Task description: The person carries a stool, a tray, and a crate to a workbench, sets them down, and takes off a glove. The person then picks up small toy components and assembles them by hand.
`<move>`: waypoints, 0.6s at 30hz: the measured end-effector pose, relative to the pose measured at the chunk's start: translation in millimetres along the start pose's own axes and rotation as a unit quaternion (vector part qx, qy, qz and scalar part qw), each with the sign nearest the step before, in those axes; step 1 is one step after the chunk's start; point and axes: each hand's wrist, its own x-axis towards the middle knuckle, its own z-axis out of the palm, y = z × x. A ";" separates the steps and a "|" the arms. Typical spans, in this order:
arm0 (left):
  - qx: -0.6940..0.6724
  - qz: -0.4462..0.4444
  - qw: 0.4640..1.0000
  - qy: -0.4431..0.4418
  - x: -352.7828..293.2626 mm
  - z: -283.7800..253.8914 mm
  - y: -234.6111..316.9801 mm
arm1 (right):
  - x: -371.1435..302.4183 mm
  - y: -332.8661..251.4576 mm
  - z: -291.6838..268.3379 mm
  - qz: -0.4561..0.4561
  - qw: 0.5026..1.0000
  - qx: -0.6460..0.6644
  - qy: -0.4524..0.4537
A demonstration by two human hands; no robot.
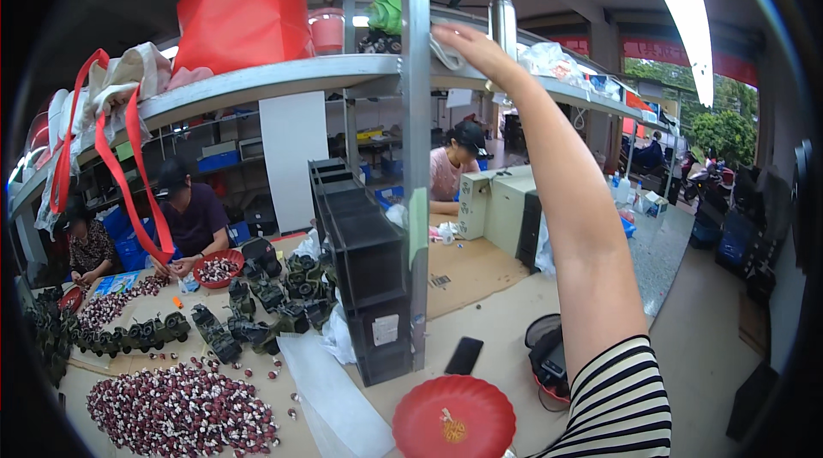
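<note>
Right grip (470, 45) was raised to the overhead shelf (257, 75), just beside the metal post (417, 158), fingers stretched out toward it. A pale, crumpled item (447, 55) lay at shelf height directly under the fingers, next to the post; could not tell whether the grip had hold of it, only touched it, or how far it was closed. Left grip was out of view, state unknown.

On the shelf: a silver flask (502, 23) just beyond the wrist, a large red bag (244, 8) to the left, red straps (135, 132) hanging down off the edge.

Counter (506, 347) below: a red plate (411, 415) with a small yellowish heap in its middle; a dark phone (464, 356) near it, face flat; an open black pouch (540, 355) to the right. Left of the post stood a tall black rack of bins (364, 239), then dark green toy vehicles (214, 334) and a broad heap of maroon-and-white pieces (180, 411).

Room: co-workers sat at the far side, one in purple (195, 227), one in pink (450, 171). Trees (720, 139) showed through an opening at right.
</note>
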 end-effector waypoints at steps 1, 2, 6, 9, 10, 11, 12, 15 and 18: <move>-0.013 0.010 1.000 -0.015 0.0 3.3 -2.1 | -0.5 8.1 -12.0 -0.020 0.999 0.030 0.033; -0.007 0.002 1.000 -0.016 -5.7 6.1 1.9 | -9.6 1.5 -20.1 -0.060 0.996 0.061 0.040; 0.027 0.045 0.998 -0.021 -31.4 18.2 8.0 | -91.4 -12.4 -69.5 -0.089 0.976 0.175 0.091; 0.022 0.056 0.996 -0.067 -52.7 30.8 22.7 | -195.1 -43.1 -106.2 -0.155 0.927 0.340 0.012; 0.042 0.133 0.985 -0.101 -45.8 22.9 18.0 | -232.4 -62.9 -108.7 -0.207 0.900 0.382 -0.014; 0.061 0.205 0.968 -0.130 -47.2 15.6 15.3 | -271.3 -83.4 -110.7 -0.258 0.866 0.427 -0.044; 0.097 0.169 0.974 -0.110 -58.3 35.9 61.5 | -298.0 -88.0 -91.8 -0.225 0.854 0.463 -0.073; -0.009 0.473 0.819 -0.326 -120.7 99.0 196.6 | -391.1 -117.2 -111.4 -0.273 0.922 0.262 -0.080; -0.106 0.572 0.746 -0.326 -216.0 118.2 243.9 | -441.5 -143.0 -102.4 -0.317 0.869 0.379 -0.001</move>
